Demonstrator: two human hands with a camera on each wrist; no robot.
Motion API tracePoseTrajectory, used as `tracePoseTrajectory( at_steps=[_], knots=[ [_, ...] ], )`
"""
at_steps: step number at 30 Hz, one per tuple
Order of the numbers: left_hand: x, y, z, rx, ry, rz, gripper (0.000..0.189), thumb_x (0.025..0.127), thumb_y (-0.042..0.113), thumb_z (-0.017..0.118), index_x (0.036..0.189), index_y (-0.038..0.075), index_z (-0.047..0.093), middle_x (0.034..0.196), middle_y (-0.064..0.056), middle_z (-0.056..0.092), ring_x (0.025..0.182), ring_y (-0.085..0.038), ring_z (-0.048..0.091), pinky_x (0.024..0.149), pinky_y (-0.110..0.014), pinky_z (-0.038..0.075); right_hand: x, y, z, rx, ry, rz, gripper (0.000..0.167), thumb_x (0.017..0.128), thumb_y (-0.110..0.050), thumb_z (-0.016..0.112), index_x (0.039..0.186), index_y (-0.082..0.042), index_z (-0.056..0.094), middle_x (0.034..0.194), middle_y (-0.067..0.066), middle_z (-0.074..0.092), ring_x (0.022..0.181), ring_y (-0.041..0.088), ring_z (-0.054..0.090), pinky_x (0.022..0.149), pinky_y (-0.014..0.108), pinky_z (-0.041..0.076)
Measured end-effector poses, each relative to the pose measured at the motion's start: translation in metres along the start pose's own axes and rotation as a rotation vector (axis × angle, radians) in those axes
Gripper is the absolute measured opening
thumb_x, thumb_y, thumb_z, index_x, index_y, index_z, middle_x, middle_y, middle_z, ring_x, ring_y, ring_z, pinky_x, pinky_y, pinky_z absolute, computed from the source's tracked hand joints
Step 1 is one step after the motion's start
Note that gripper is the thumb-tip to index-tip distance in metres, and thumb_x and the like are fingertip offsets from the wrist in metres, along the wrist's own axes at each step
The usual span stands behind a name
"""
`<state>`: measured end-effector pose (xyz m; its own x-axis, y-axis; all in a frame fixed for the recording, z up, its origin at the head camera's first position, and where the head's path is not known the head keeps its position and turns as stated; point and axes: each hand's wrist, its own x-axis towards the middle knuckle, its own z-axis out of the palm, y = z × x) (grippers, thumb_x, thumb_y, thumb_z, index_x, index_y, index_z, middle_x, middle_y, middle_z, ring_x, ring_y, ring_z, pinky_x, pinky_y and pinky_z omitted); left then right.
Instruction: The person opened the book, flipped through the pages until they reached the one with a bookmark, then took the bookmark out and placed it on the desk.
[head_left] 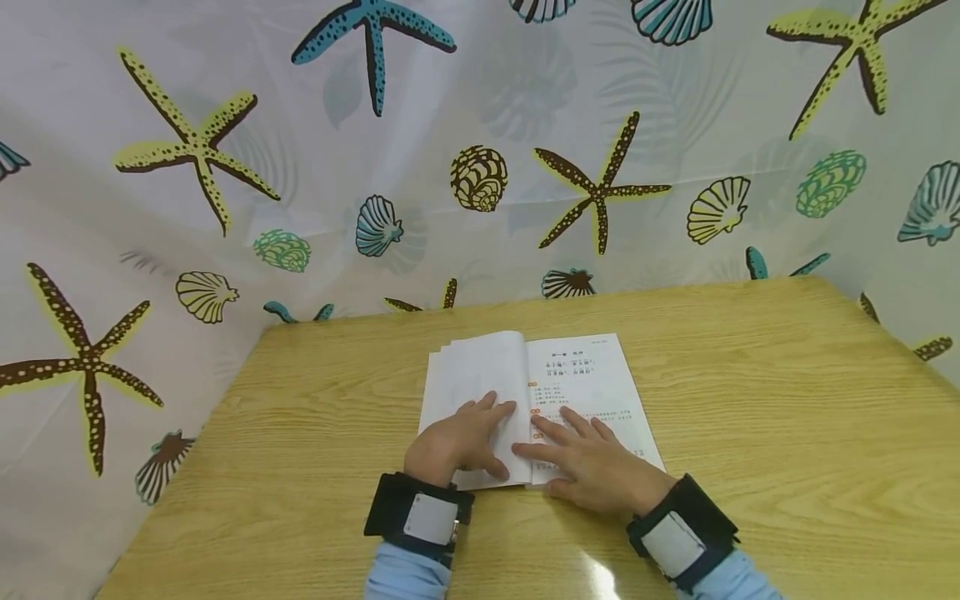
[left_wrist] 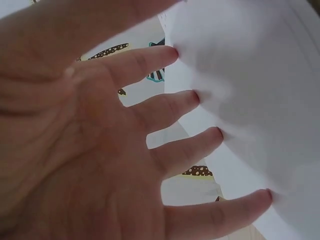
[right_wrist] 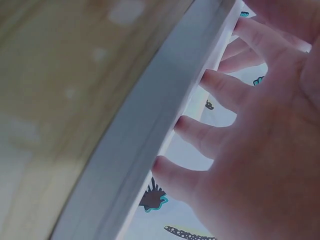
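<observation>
An opened book (head_left: 480, 358) lies on the wooden table, its left page blank and its right page printed with dark text and small orange marks. My left hand (head_left: 461, 437) rests on the blank page with fingers spread; in the left wrist view its fingertips (left_wrist: 212, 135) touch the white paper. On the lower part of the printed page lies my right hand (head_left: 592, 462), fingers spread, its index finger reaching toward the book's fold. The right wrist view shows the fingertips of the right hand (right_wrist: 250, 125) against the book's pale surface (right_wrist: 135, 135).
The wooden table (head_left: 750, 400) extends on both sides of the book. Behind it hangs a white cloth (head_left: 420, 167) printed with starfish and shells. Black wrist straps (head_left: 686, 533) and light blue sleeves (head_left: 408, 575) cover the wrists and forearms.
</observation>
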<state>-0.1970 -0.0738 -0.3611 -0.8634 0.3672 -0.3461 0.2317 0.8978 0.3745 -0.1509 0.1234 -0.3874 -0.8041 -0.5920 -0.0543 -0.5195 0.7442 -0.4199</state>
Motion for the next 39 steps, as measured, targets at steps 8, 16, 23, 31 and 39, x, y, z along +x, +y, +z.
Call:
tracePoseTrajectory(
  at_steps=[8,16,23,31,39],
  knots=[
    [-0.002,0.002,-0.001,0.011,-0.019,-0.039,0.089,0.078,0.019,0.090,0.155,0.019,0.045,0.165,-0.010,0.029,0.149,-0.035,0.028,0.113,-0.056,0.035,0.000,0.002,-0.001,-0.004,0.009,-0.017,0.050,0.098,-0.024,0.066,0.148,-0.020,0.056,0.160,0.016,0.037,0.145,0.052,0.027,0.110,0.074,0.022],
    [-0.005,0.003,-0.001,-0.009,-0.005,-0.077,0.092,0.075,0.018,0.092,0.154,0.018,0.045,0.163,-0.012,0.032,0.147,-0.034,0.035,0.112,-0.053,0.037,-0.006,0.023,-0.013,-0.034,0.052,0.081,0.048,0.098,-0.029,0.065,0.143,-0.012,0.060,0.155,0.017,0.045,0.142,0.046,0.037,0.108,0.070,0.030],
    [-0.005,0.004,-0.001,-0.029,0.000,-0.077,0.093,0.074,0.015,0.092,0.154,0.017,0.045,0.163,-0.012,0.032,0.147,-0.035,0.033,0.112,-0.055,0.036,-0.020,0.054,-0.027,-0.094,0.058,0.226,0.047,0.094,-0.016,0.070,0.140,-0.012,0.062,0.155,0.023,0.042,0.140,0.052,0.036,0.101,0.078,0.031],
    [-0.003,0.004,0.000,0.000,0.003,-0.070,0.094,0.074,0.016,0.092,0.155,0.018,0.045,0.164,-0.012,0.031,0.147,-0.035,0.034,0.111,-0.055,0.038,-0.024,0.064,-0.031,-0.057,0.062,0.222,0.047,0.092,-0.010,0.072,0.138,-0.007,0.064,0.153,0.028,0.041,0.138,0.055,0.036,0.103,0.068,0.038],
    [-0.003,0.005,0.000,0.008,0.003,-0.070,0.094,0.074,0.016,0.092,0.155,0.017,0.044,0.164,-0.011,0.031,0.147,-0.035,0.033,0.109,-0.053,0.040,-0.024,0.062,-0.032,-0.054,0.069,0.230,0.046,0.092,-0.010,0.073,0.137,-0.006,0.064,0.153,0.028,0.041,0.137,0.056,0.036,0.102,0.068,0.040]
  ],
)
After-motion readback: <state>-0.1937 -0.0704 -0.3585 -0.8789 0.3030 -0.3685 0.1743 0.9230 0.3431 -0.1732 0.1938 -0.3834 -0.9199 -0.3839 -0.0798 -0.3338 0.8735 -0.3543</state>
